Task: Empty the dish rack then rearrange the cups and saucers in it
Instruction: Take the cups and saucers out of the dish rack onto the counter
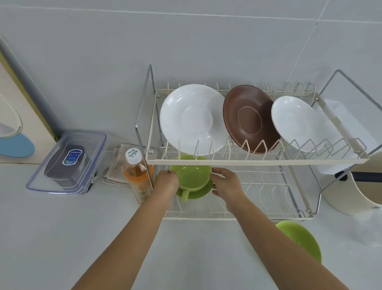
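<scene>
Both hands reach into the dish rack's [255, 166] lower tier, the left hand [167, 181] and right hand [227, 184] closed around a green cup [192, 176] on its green saucer [200, 193]. Three saucers (two white, one brown) stand on the upper tier, and a second green saucer [302, 239] lies on the worktop [39, 235].

A single head-worn wide-angle camera is looking forward and steeply down onto the cream two-tier wire dish rack [230, 162], which is sitting near the middle of the picture at about arm's reach. The pale grey surface [39, 235] is filling the frame below the rack, and the grey tiled wall [195, 29] is rising behind it, its lines bending toward the edges.
</scene>
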